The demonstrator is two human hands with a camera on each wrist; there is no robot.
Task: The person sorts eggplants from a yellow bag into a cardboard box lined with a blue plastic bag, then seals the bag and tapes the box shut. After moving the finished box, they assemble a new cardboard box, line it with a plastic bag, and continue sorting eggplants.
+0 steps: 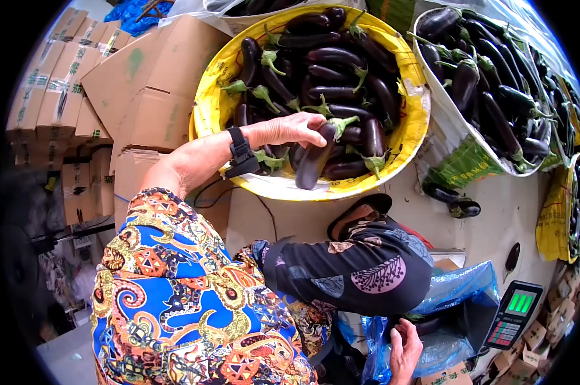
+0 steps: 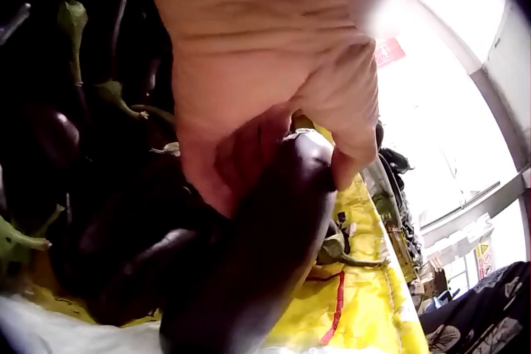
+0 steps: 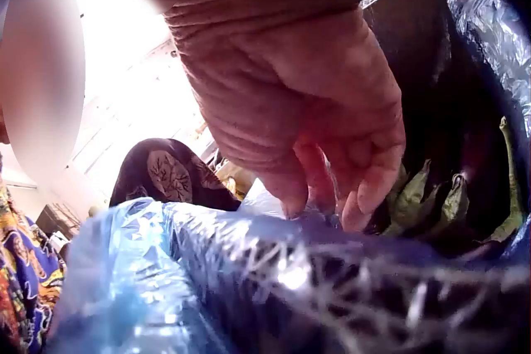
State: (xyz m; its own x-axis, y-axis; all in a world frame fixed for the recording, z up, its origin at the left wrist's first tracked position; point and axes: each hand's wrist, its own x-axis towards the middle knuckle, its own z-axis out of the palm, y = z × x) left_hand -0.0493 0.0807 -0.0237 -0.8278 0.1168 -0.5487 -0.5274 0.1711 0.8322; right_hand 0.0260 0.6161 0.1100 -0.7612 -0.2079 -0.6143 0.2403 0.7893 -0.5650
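In the head view, my left hand (image 1: 294,130) grips a dark purple eggplant (image 1: 314,160) near its green stem, over the front rim of a round basket lined with yellow plastic (image 1: 206,96). Many more eggplants (image 1: 332,58) lie in that basket. The left wrist view shows thumb and fingers around the upper end of the held eggplant (image 2: 265,238). Low on the right, my right hand (image 1: 403,350) hangs loosely curled at a blue plastic liner (image 1: 473,285). Its fingertips are right at the liner's edge (image 3: 249,246) in the right wrist view, with eggplant stems (image 3: 455,200) beside them.
A second full container of eggplants (image 1: 495,168) stands at the right. Loose eggplants (image 1: 453,200) lie on the floor by it. A scale display (image 1: 516,308) stands beside the blue liner. Flattened cardboard boxes (image 1: 155,83) lean at the left. My bent knee (image 1: 380,263) is between both hands.
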